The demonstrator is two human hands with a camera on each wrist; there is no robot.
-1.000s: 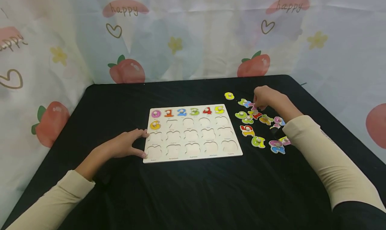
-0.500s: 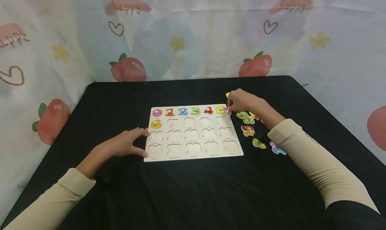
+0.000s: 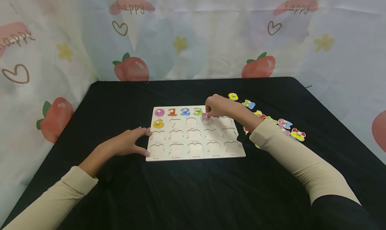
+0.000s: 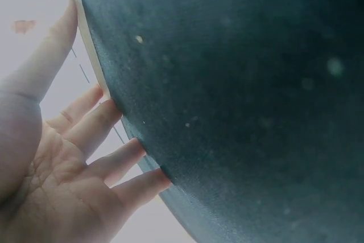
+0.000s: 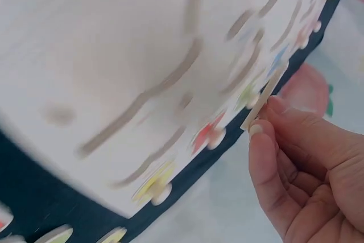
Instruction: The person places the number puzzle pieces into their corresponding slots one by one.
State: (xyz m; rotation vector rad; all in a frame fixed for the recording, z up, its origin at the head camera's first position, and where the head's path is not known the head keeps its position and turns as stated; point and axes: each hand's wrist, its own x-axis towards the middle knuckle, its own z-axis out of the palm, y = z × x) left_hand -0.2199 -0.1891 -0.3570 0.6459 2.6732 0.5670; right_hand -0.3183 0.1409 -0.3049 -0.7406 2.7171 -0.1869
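Observation:
My right hand [image 3: 217, 106] pinches a pink number 7 puzzle piece [image 3: 206, 116] between thumb and fingertips, over the upper right part of the white number board [image 3: 196, 158]. Seen from the right wrist, the piece [image 5: 263, 98] is edge-on and apart from the board's face. The board's left edge is touched by the fingertips and thumb of my left hand [image 3: 126, 142], whose fingers [image 4: 94, 126] are spread and fairly straight. Pieces 0 [image 3: 159, 112], 1 [image 3: 172, 112], 2 [image 3: 185, 111], 3 [image 3: 197, 111] and 6 [image 3: 158, 123] sit in their recesses. The right hand hides 4 and 5 in the head view.
Loose number pieces lie right of the board, among them a yellow one [image 3: 233, 96], a green-and-blue 12 [image 3: 248, 104] and a red-and-yellow one [image 3: 298, 134]. My right sleeve [image 3: 289, 153] covers several others. Black cloth [image 3: 187, 193] covers the table before a patterned curtain [image 3: 208, 45].
My right hand has carried the pink 7 leftward from the loose pieces to above the board. The left hand stays at the board's left edge. The head view has shifted slightly.

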